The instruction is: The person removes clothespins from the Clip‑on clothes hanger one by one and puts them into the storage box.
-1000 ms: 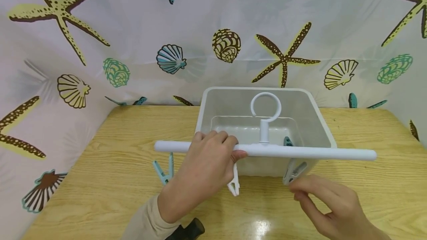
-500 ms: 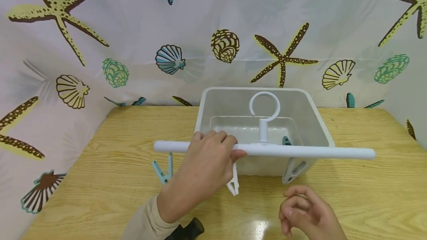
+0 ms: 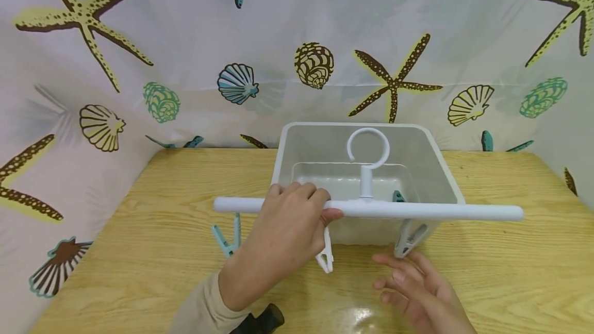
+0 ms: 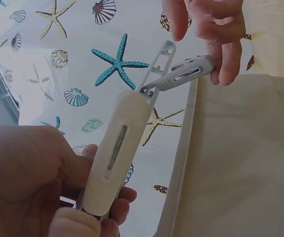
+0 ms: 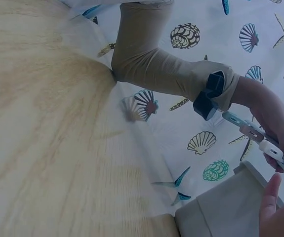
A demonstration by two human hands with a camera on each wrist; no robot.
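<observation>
My left hand (image 3: pixel 285 241) grips the bar of a white hanger (image 3: pixel 427 210) left of its hook, with the thumb beneath the bar. From the bar hang a light teal clothespin (image 3: pixel 228 238), a white clothespin (image 3: pixel 326 254) close by the left hand, and a grey clothespin (image 3: pixel 408 238) on the right half. Around the grey clothespin's lower end are the spread, slightly bent fingers of my right hand (image 3: pixel 427 293). In the left wrist view, right-hand fingers (image 4: pixel 223 59) appear to touch that clothespin's end without pinching it.
A light grey plastic bin (image 3: pixel 441 164) stands on the wooden table (image 3: pixel 195 174) behind the hanger. A dark teal clothespin (image 3: pixel 398 196) shows past the bar. A patterned curtain (image 3: pixel 269 24) hangs at the back. A black wrist device (image 3: pixel 266 321) sits at the left sleeve.
My right hand, at first at the grey clothespin's lower end, drew down away from it and has come back up with looser, spread fingers. The left hand and hanger stay put.
</observation>
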